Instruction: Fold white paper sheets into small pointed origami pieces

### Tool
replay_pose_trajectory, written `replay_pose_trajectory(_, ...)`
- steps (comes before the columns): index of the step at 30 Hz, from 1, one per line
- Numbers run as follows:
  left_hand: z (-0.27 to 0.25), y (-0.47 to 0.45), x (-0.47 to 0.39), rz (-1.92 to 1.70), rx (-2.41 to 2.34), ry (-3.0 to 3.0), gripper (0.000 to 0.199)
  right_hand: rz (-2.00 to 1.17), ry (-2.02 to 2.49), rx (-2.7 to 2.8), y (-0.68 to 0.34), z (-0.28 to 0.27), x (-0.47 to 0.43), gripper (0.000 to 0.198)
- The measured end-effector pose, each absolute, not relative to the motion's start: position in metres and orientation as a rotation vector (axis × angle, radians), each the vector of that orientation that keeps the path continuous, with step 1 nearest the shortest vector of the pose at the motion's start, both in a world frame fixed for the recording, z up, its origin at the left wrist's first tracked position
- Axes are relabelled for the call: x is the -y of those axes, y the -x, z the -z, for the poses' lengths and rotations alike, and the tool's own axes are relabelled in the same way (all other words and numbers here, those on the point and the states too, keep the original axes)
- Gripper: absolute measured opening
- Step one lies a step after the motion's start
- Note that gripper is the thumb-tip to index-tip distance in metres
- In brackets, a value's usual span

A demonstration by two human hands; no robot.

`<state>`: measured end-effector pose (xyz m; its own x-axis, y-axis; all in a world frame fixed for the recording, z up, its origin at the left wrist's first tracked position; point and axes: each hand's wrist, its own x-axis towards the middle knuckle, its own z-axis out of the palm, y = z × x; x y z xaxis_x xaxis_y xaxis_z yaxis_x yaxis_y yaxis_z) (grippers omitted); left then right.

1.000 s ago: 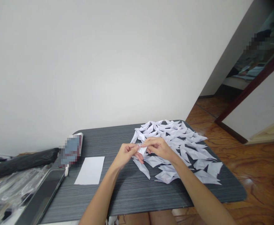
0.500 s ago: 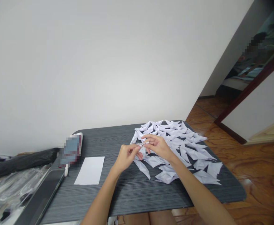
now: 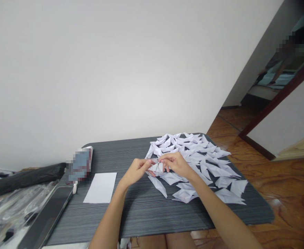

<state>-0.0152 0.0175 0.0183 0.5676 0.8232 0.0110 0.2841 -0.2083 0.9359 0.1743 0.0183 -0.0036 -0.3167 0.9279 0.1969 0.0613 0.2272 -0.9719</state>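
Behind the dark counter [image 3: 141, 221], a pale wall [image 3: 131, 69] is rising; folded papers [image 3: 193, 157] are crowding two o'clock. At the dial's centre, left hand [image 3: 138, 170] and right hand [image 3: 175, 162] are pinching a small paper [image 3: 157, 168]; the right, spread moments ago, is curling in, so folding seems to be continuing.

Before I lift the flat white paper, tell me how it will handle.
The paper looks thin, so it would probably be light and bend easily. Lying flat on the table, it would likely slide rather than tip.
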Motion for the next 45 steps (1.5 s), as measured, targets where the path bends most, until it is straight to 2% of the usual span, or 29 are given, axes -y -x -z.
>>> replay_pose_trajectory(6, -0.014, 0.000, -0.009, -0.668, -0.945, -1.955, 0.038, -1.261, 0.946, 1.537, -0.167, 0.005, -0.015, 0.016)
replay_pose_trajectory(12, -0.002, -0.002, -0.008, -0.674, -1.014, -2.073, 0.036, -1.447, 0.960, 1.545, -0.172, -0.001, -0.018, 0.016)
replay_pose_trajectory(18, -0.004, -0.003, -0.008, -0.645, -1.098, -2.198, 0.030, -1.337, 0.992, 1.512, -0.169, 0.005, -0.018, 0.013)
replay_pose_trajectory(22, -0.007, -0.003, -0.007, -0.650, -1.120, -2.217, 0.037, -1.329, 0.991, 1.522, -0.164, 0.006, -0.014, 0.014)
replay_pose_trajectory(32, -0.003, 0.005, -0.011, -0.672, -1.063, -1.956, 0.040, -1.298, 0.954, 1.465, -0.163, 0.006, -0.018, 0.021)
replay_pose_trajectory(36, -0.008, 0.014, -0.018, -0.780, -1.139, -1.954, 0.043, -1.185, 0.959, 1.497, -0.167, 0.006, -0.021, 0.018)
replay_pose_trajectory(40, -0.011, 0.014, -0.021, -0.852, -1.062, -1.828, 0.038, -1.120, 0.903, 1.588, -0.166, -0.001, -0.017, 0.014)
replay_pose_trajectory(45, -0.006, 0.006, -0.018, -0.783, -0.791, -1.532, 0.051, -1.142, 0.794, 1.648, -0.159, -0.005, -0.009, 0.033)
